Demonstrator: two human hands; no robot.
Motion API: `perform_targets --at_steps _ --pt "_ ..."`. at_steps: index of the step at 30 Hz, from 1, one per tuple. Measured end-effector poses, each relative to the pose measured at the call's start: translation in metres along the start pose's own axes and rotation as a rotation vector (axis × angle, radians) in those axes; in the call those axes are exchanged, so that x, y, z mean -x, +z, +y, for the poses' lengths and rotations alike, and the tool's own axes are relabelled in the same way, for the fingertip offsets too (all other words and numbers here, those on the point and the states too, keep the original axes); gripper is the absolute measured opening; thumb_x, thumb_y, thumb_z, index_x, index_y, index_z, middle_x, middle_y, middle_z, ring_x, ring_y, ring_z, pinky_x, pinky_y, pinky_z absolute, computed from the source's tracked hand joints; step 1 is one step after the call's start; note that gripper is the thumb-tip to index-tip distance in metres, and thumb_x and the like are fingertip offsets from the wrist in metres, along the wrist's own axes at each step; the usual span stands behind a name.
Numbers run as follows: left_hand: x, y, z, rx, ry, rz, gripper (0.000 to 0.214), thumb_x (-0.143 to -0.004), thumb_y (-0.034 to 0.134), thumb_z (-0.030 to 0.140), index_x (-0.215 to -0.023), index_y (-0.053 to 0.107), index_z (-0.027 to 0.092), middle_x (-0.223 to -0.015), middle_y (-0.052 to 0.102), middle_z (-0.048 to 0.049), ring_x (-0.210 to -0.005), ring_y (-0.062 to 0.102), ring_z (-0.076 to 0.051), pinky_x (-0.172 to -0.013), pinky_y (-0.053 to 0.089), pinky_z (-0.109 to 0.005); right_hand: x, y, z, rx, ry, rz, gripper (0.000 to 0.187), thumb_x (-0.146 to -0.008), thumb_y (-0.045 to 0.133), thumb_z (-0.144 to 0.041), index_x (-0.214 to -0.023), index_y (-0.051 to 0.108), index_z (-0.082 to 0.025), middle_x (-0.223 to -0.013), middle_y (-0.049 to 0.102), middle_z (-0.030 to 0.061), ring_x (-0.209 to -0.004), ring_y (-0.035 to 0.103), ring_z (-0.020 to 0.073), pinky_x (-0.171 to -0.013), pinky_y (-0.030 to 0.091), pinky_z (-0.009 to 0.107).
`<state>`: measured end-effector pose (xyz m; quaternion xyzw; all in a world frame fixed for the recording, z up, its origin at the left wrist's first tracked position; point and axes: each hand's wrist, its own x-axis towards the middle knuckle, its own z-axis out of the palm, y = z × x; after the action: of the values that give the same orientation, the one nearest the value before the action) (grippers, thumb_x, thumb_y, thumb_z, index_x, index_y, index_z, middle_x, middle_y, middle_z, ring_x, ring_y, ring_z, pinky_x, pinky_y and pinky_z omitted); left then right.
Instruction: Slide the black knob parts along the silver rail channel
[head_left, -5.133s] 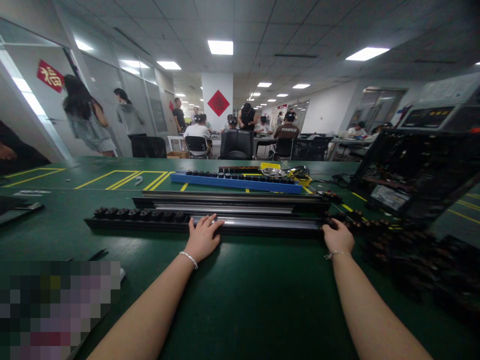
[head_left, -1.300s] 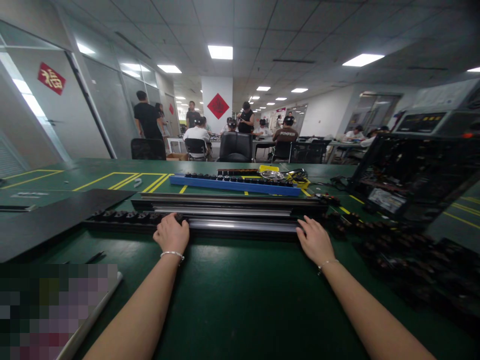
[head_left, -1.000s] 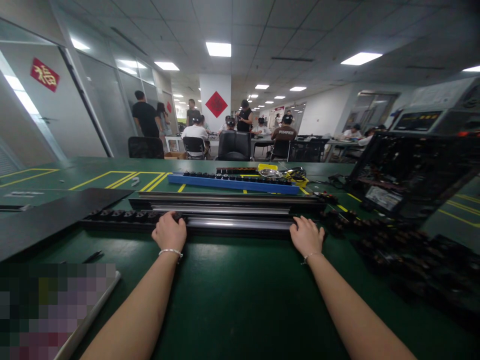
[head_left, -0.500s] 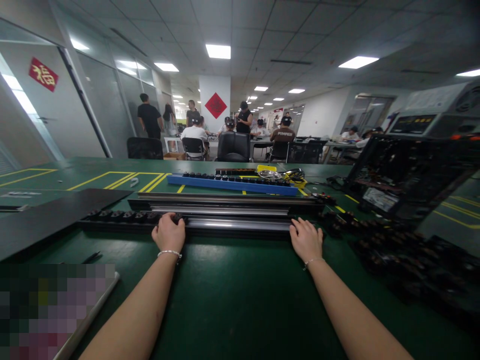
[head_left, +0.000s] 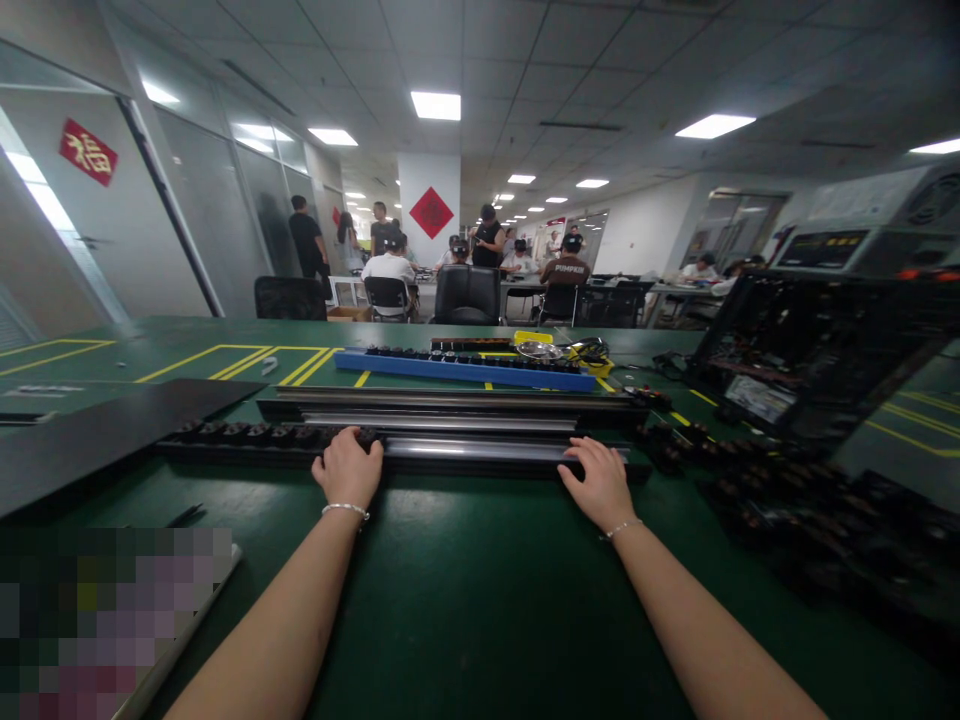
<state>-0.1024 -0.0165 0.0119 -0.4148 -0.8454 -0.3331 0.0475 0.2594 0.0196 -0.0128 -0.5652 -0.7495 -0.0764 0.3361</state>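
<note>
A long black metal rail (head_left: 472,449) with a shiny inner channel lies across the table in front of me. A row of black blocks (head_left: 259,431) that look like socket modules fills its left part. My left hand (head_left: 348,466) is closed over the right end of this row, fingers curled around a black block (head_left: 367,438) that they partly hide. Over the right part of the rail is my right hand (head_left: 600,480), fingers spread at its far edge and thumb apart, with nothing visibly held. Contact under the fingertips is hard to make out.
Behind lie more dark rails (head_left: 442,396) and a blue rail (head_left: 465,374) with black blocks. A pile of black parts (head_left: 832,520) covers the right side, below an open black case (head_left: 810,350). A dark sheet (head_left: 112,430) lies left. People (head_left: 386,262) sit beyond.
My left hand has shifted slightly to the right along the rail, the block row's end moving with it. My right hand has moved a little left, its thumb spreading out.
</note>
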Motion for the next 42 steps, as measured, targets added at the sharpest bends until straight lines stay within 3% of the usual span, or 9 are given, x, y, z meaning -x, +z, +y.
perform_targets --at_steps 5,17,42 --pt "0.0033 -0.0001 0.0021 -0.034 0.01 -0.004 0.042 -0.082 0.043 0.036 -0.118 0.051 0.016 -0.12 0.059 -0.0151 -0.113 0.05 -0.029 -0.101 0.027 -0.051 -0.0001 -0.0005 0.001 -0.002 -0.021 -0.009 0.022 -0.082 0.046 -0.037 -0.082 0.062 -0.022 -0.113 0.062 0.0074 -0.116 0.047 0.0254 -0.101 0.025 0.053" --pt "0.0009 0.0012 0.0012 0.042 0.017 -0.032 0.039 -0.079 0.049 0.035 -0.115 0.053 0.021 -0.118 0.062 -0.0097 -0.112 0.052 -0.027 -0.104 0.022 -0.052 -0.0008 -0.0038 0.0014 0.025 -0.05 -0.042 0.027 -0.084 0.043 -0.039 -0.086 0.063 -0.022 -0.103 0.066 0.0075 -0.102 0.055 0.0237 -0.095 0.032 0.044" --pt "-0.0005 0.0041 -0.0032 0.093 0.056 -0.061 0.033 -0.078 0.051 0.044 -0.104 0.059 0.026 -0.103 0.068 -0.0069 -0.106 0.056 -0.027 -0.105 0.017 -0.055 -0.0004 -0.0012 0.0021 0.024 -0.029 -0.043 0.025 -0.084 0.043 -0.038 -0.087 0.062 -0.021 -0.102 0.067 0.0069 -0.101 0.056 0.0236 -0.099 0.028 0.047"
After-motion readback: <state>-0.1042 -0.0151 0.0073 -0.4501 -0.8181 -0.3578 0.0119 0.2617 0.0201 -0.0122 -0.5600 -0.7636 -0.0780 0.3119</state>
